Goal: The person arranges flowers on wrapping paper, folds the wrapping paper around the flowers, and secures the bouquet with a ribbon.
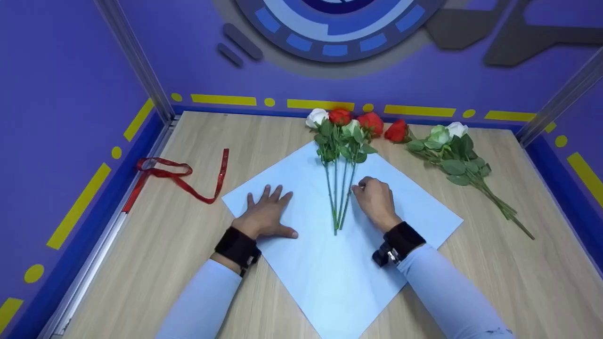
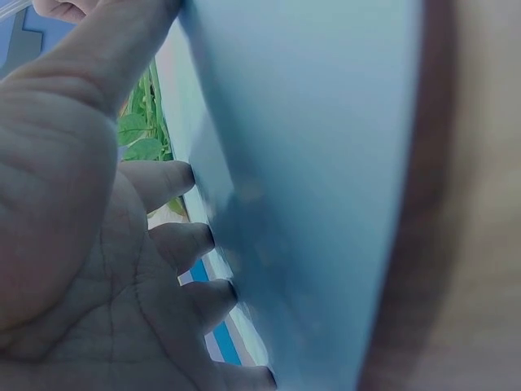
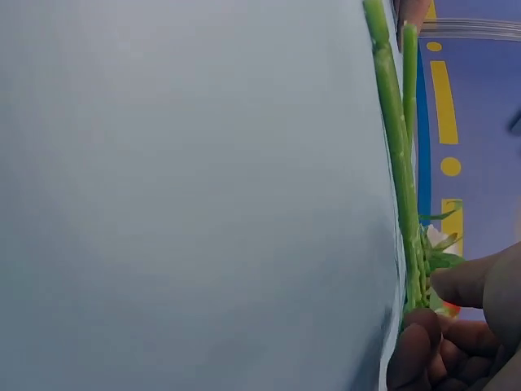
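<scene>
A sheet of light blue wrapping paper [image 1: 306,273] lies turned cornerwise on the table. On its upper part several artificial roses [image 1: 346,141], red and white, lie with their green stems fanned slightly and converging toward me. My left hand [image 1: 268,214] rests on the paper's left side, fingers spread and fingertips touching the sheet. With thumb and fingers curled, my right hand [image 1: 375,200] pinches the rightmost rose stem [image 1: 347,200]. In the right wrist view the thumb and fingers close around the green stems [image 3: 399,138]; the exact contact is partly hidden.
At the right lies another group of roses [image 1: 454,150], with a red rose [image 1: 397,131] at its left end. A crumpled red ribbon [image 1: 179,176] lies at the left of the wooden table [image 1: 155,263]. Blue-purple panels [image 1: 56,94] enclose the sides and back.
</scene>
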Demonstrator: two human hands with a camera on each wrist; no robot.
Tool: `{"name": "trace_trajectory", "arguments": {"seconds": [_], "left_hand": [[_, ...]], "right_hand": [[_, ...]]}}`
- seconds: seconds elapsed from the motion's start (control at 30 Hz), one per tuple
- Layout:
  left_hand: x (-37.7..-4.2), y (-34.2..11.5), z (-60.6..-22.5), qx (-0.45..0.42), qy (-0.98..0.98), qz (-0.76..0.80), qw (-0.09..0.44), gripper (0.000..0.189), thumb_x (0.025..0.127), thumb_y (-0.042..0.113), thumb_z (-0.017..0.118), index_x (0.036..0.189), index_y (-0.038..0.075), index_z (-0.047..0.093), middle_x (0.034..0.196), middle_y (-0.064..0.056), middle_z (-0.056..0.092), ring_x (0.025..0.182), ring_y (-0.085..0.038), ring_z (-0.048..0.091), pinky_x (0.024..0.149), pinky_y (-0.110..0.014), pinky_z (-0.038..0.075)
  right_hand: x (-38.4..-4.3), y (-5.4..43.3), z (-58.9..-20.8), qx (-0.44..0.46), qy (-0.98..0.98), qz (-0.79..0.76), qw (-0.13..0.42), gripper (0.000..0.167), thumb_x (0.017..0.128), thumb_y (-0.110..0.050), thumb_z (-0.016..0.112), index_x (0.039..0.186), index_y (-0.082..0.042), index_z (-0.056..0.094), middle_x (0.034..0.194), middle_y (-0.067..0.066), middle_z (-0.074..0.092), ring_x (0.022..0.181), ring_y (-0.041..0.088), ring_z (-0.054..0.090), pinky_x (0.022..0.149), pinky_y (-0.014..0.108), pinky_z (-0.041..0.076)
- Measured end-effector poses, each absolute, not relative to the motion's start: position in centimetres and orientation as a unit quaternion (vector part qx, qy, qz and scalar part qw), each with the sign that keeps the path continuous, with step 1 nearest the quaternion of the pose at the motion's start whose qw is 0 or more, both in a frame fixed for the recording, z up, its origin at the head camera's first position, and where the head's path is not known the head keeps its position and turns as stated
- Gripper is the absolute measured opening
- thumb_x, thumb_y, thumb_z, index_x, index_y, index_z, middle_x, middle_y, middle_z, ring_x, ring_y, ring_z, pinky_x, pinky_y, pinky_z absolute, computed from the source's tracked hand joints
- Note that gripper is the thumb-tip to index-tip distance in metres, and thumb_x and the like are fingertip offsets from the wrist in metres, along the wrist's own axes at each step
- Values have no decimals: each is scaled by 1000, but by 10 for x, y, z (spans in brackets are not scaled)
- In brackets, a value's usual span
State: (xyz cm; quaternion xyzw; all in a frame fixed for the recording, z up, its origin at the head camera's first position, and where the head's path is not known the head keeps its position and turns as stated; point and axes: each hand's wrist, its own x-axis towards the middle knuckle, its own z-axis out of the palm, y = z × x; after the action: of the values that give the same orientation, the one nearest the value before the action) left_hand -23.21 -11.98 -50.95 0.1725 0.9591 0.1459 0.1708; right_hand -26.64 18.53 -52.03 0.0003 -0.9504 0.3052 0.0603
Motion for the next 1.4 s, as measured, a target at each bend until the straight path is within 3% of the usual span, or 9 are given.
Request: {"name": "trace_trajectory", "arguments": {"seconds": [0.2,0.73,1.0,1.13,1.23,1.4], "left_hand": [[-231,-119,-508,173,960,146,167,113,81,64,84,169,20,27,177,-15,15,163,-45,6,121,-79,5],[-231,-119,-508,174,959,148,166,113,80,64,84,168,18,29,176,-17,17,162,-46,6,120,-80,6],[-231,-118,-507,176,959,153,160,113,79,62,86,167,16,32,175,-19,19,162,-47,4,121,-80,3],[-231,-119,-508,177,957,161,163,114,80,60,87,168,15,31,175,-20,17,163,-46,2,122,-77,2],[-231,-119,-510,178,957,160,165,114,80,61,86,168,15,30,176,-19,16,163,-46,4,123,-77,4],[-232,-119,-510,182,956,157,166,115,81,62,85,169,16,28,176,-18,14,163,-45,4,123,-76,5]], "right_hand": [[-262,215,-516,15,-952,292,90,26,101,-19,68,108,4,77,103,23,78,96,40,73,84,54,57],[-246,304,-506,21,-964,225,143,24,101,-15,65,107,6,74,96,25,71,90,45,69,77,58,51],[-245,356,-504,-12,-970,207,128,28,104,-17,60,111,6,74,98,27,74,87,48,69,72,58,51],[-245,384,-503,-42,-973,188,123,33,105,-17,52,90,3,72,79,24,70,72,42,65,57,46,45],[-243,400,-504,-63,-976,167,122,36,104,-14,47,79,3,66,74,25,61,67,43,61,51,41,40],[-237,422,-505,-107,-980,135,101,24,96,-3,47,93,17,61,89,37,54,78,55,59,53,54,46]]}}
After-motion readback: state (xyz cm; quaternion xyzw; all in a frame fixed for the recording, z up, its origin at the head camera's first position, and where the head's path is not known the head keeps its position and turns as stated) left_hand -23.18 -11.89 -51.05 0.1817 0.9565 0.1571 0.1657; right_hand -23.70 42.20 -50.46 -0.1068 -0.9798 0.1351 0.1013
